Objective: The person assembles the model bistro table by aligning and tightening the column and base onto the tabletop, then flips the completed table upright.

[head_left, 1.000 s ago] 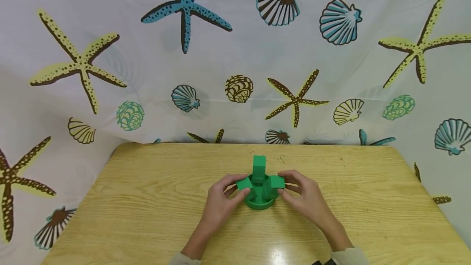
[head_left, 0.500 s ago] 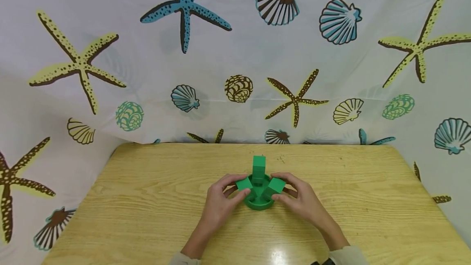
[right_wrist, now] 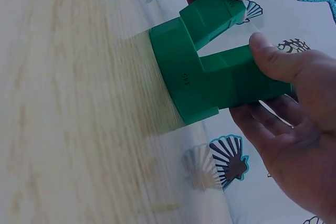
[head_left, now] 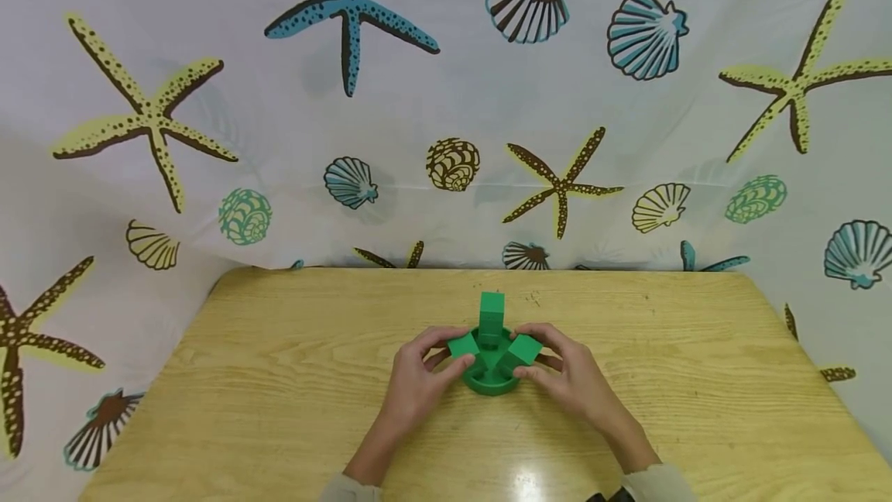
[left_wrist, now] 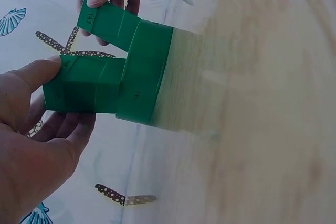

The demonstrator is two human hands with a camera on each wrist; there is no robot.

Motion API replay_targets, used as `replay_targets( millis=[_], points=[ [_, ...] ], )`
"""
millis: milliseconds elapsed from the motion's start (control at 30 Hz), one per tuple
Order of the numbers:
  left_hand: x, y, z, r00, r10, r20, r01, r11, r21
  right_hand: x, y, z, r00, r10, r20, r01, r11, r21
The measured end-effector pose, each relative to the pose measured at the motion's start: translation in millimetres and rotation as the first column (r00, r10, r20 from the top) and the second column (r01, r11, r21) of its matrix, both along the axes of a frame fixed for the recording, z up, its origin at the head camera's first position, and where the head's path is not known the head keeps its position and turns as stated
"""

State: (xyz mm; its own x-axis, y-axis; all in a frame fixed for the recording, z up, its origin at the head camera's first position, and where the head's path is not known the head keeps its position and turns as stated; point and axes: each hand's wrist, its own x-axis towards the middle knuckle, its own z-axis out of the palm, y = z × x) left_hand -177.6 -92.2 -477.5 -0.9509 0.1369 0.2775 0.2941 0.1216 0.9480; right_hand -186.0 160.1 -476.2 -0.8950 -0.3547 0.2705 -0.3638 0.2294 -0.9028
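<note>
On the table sits a round green base [head_left: 491,389] with a raised rim, and three green square-sided blocks stand up from it. The far block [head_left: 492,310] is upright and untouched. My left hand [head_left: 413,382] pinches the left block [head_left: 463,346] between thumb and fingers near its top. With thumb and fingers, my right hand [head_left: 580,382] grips the right block [head_left: 526,348] in the same way. In the left wrist view the left block [left_wrist: 84,85] meets the base [left_wrist: 144,77], which carries small raised digits. The right block [right_wrist: 244,74] leans slightly outward in the right wrist view.
The wooden table [head_left: 293,378] reaches back to a curtain [head_left: 411,115] printed with starfish and shells, which also hangs along both sides. A shiny light reflection lies on the table near its front.
My right hand has moved slightly left, and the right block has turned so its top sits diagonally. The left hand and its block look the same, as does the far block.
</note>
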Motion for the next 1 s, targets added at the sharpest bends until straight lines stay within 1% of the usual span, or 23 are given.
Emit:
replay_targets(
  millis=[167, 300, 367, 467, 567, 667, 800, 833, 900, 1000],
  points=[
    [-1.8, 0.5, -0.6, 1.000, -0.022, -0.003, 0.022, 1.000, 0.018, -0.3, 1.7, 0.1, 0.999, 0.006, 0.043, -0.005, 1.000, -0.024],
    [-2.0, 0.0, -1.7, 0.999, -0.032, 0.013, 0.031, 0.999, 0.008, -0.1, 1.3, -2.3, 1.000, -0.003, 0.016, 0.003, 1.000, 0.016],
    [-2.1, -0.5, -2.4, 0.999, -0.038, 0.029, 0.039, 0.999, -0.009, 0.0, 0.6, -3.8, 1.000, -0.021, -0.014, 0.022, 0.998, 0.053],
    [-3.0, -1.8, -4.0, 0.998, -0.042, 0.055, 0.045, 0.997, -0.059, -0.8, -0.9, -7.3, 0.998, -0.041, -0.046, 0.046, 0.993, 0.106],
    [-5.0, -3.6, -5.9, 0.995, -0.046, 0.084, 0.055, 0.992, -0.113, -1.8, -3.8, -10.4, 0.999, -0.040, -0.028, 0.043, 0.990, 0.136],
    [-7.6, -5.3, -6.4, 0.983, -0.103, 0.155, 0.121, 0.986, -0.111, -1.9, -5.8, -12.9, 0.999, -0.032, 0.023, 0.028, 0.987, 0.157],
    [-11.1, -6.2, -7.7, 0.955, -0.198, 0.223, 0.223, 0.970, -0.096, -1.5, -6.8, -16.2, 0.998, -0.030, 0.048, 0.020, 0.980, 0.200],
    [-12.2, -5.7, -8.8, 0.952, -0.208, 0.223, 0.236, 0.966, -0.103, -1.7, -6.5, -17.1, 0.998, -0.030, 0.047, 0.019, 0.978, 0.209],
    [-13.6, -5.3, -10.6, 0.953, -0.215, 0.214, 0.244, 0.962, -0.119, -2.0, -6.4, -17.9, 0.999, -0.029, 0.045, 0.018, 0.976, 0.218],
    [-14.3, -4.5, -12.6, 0.960, -0.201, 0.197, 0.230, 0.963, -0.141, -2.7, -6.5, -18.1, 0.999, -0.029, 0.044, 0.019, 0.974, 0.227]
  ],
)
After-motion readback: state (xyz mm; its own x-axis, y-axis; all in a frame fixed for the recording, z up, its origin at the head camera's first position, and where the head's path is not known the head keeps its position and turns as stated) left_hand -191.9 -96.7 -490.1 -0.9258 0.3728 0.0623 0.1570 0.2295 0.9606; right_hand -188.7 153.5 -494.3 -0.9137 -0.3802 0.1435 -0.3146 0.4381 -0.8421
